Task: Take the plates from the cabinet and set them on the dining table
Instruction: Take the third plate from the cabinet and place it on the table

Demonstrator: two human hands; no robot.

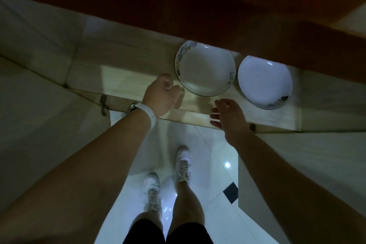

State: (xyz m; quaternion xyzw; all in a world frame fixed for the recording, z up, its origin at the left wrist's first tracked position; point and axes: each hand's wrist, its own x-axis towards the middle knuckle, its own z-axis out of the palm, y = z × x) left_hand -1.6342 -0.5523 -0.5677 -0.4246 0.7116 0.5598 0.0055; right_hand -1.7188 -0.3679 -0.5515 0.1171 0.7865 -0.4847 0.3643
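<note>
Both plates are on the shelf (128,79), side by side and near its front edge. The left plate (205,69) has a coloured pattern on its rim. The right plate (264,81) stands just beside it, and a small gap shows between them. The back parts of both are hidden under the brown top above.

The left hand (160,95) is at the left rim of the left plate. Its fingers are loosely bent and it holds nothing. I cannot tell if the fingertips touch the rim. The right hand (227,113) is over the front edge of the shelf, below the gap between the plates, with fingers spread wide and nothing in it.

I judge the task is at its beginning: no plate is lifted, and the dining table is not in view. What is left is to grip the plates, most likely the left one first, carry them away and set them down.
</note>
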